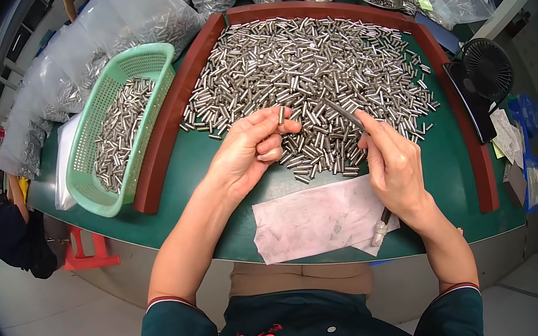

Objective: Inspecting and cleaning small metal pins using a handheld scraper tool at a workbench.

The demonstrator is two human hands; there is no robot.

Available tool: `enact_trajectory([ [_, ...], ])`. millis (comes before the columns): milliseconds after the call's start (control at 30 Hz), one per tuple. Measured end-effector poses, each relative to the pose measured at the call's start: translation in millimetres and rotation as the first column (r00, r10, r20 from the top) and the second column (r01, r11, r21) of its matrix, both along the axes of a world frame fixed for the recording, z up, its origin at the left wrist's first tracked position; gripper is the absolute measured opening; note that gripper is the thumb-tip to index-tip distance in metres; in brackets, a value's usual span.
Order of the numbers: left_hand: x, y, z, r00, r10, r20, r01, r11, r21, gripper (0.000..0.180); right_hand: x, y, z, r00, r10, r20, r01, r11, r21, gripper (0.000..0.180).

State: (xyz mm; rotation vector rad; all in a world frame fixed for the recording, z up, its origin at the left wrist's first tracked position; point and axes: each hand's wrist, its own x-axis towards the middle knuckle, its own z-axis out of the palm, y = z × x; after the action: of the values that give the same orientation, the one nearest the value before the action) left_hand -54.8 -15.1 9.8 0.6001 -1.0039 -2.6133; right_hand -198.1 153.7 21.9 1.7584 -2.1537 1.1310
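You pinch one small metal pin [281, 115] upright at your left hand's [248, 152] fingertips, mid-frame, lifted clear of the pin heap [311, 74] so it can be looked over. Your right hand [395, 168] grips a slim tool [343, 114] pen-fashion, tip angled toward the pin. A green basket [121, 126] at upper left keeps other pins apart.
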Motion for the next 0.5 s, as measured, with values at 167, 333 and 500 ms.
enact_trajectory([
  [167, -2.9, 0.8, 1.6, 1.000, -0.005, -0.020, 0.005, 1.000, 0.007, 0.014, -3.6, 5.2, 5.9, 0.962, 0.005, 0.273, -0.029, 0.996, 0.086, 0.041],
  [333, 1.3, -0.6, 4.1, 0.998, 0.011, -0.067, -0.011, 1.000, -0.006, 0.017, -9.0, 4.6, 4.0, 0.751, -0.003, 0.660, -0.061, 0.996, 0.073, 0.040],
  [500, 2.9, 0.9, 9.0, 0.995, 0.011, -0.103, -0.011, 1.000, 0.005, 0.015, -15.7, 8.4, 10.3, 0.495, 0.030, 0.868, -0.096, 0.995, 0.021, 0.038],
])
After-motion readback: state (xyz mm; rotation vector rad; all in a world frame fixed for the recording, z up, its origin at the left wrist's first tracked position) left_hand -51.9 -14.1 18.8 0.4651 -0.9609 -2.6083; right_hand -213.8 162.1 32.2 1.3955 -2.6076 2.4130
